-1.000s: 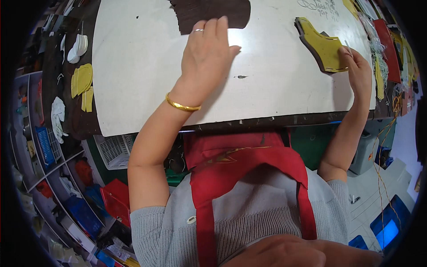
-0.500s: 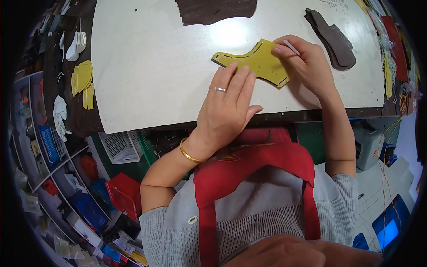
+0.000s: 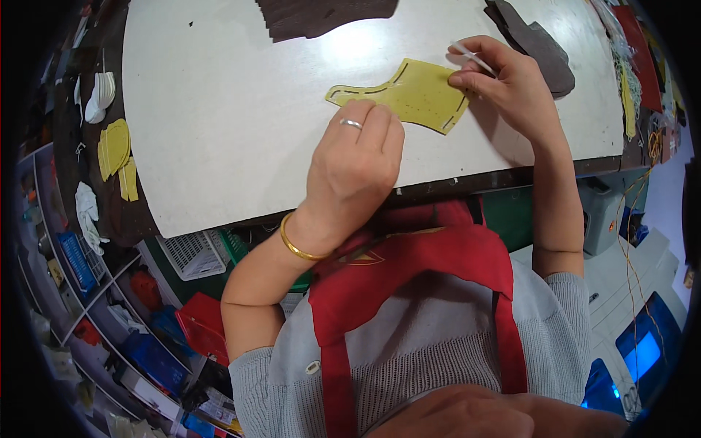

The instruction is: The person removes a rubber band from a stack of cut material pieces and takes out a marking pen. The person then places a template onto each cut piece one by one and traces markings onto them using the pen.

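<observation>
A yellow pattern piece [image 3: 427, 95] with dark slots along its edges lies on the white tabletop, its narrow end to the left. My left hand [image 3: 355, 150] is closed at its lower left edge with the fingers curled; the fingertips are hidden. My right hand [image 3: 515, 87] is closed around a thin white pen-like stick [image 3: 473, 58], which points up and left. The thumb of that hand is by the right edge of the pattern piece.
Dark brown cut pieces [image 3: 328, 16] lie at the far edge, and a dark stack [image 3: 544, 58] sits beyond my right hand. Yellow pieces [image 3: 115, 150], a white bundle [image 3: 101, 96] and a white glove [image 3: 87, 215] are at left. Shelves with bins [image 3: 153, 358] stand below left.
My left hand has gone from lying flat with fingers stretched to curled at the pattern piece's edge. My right hand has shifted toward the piece's upper right edge, the white stick still in it.
</observation>
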Demonstrator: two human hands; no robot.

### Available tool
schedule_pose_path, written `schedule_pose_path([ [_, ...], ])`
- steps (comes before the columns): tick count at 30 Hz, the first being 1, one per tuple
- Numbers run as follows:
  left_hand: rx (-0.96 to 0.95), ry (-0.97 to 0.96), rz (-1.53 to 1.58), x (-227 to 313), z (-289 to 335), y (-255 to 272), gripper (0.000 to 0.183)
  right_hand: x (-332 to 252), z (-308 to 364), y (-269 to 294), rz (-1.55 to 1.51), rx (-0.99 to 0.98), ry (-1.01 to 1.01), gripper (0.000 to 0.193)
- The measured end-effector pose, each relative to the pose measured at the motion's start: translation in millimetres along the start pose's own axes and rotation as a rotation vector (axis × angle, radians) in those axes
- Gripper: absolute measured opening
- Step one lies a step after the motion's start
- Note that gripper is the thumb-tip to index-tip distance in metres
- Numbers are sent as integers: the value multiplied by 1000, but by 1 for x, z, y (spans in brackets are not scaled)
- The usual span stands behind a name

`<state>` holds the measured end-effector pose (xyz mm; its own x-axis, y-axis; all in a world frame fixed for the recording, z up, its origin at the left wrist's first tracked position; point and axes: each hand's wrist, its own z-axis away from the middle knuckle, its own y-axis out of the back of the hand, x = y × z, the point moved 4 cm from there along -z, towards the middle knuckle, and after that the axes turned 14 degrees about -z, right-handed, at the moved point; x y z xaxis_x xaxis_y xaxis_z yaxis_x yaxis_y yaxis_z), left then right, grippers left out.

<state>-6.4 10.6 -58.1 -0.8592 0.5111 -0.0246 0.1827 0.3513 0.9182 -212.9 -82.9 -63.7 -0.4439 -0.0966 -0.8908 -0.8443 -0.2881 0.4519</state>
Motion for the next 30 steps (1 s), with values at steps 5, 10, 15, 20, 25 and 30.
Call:
schedule_pose_path([
  [5,-53,-109,-92,1,-13,3,40,5,10,-2,97,80,97,34],
  [10,5,-109,-59,8,-10,-1,37,-10,3,10,336,225,274,24],
  [15,75,-65,-58,17,-5,-9,32,-49,-13,-17,375,20,552,24],
  [20,89,-7,94,18,-2,-9,20,-67,-33,-77,6,-341,513,37],
  [25,91,12,103,19,-1,-9,21,-65,-40,-89,226,-290,463,28],
  [30,77,17,113,18,-3,-7,22,-56,-30,-43,531,-188,562,26],
])
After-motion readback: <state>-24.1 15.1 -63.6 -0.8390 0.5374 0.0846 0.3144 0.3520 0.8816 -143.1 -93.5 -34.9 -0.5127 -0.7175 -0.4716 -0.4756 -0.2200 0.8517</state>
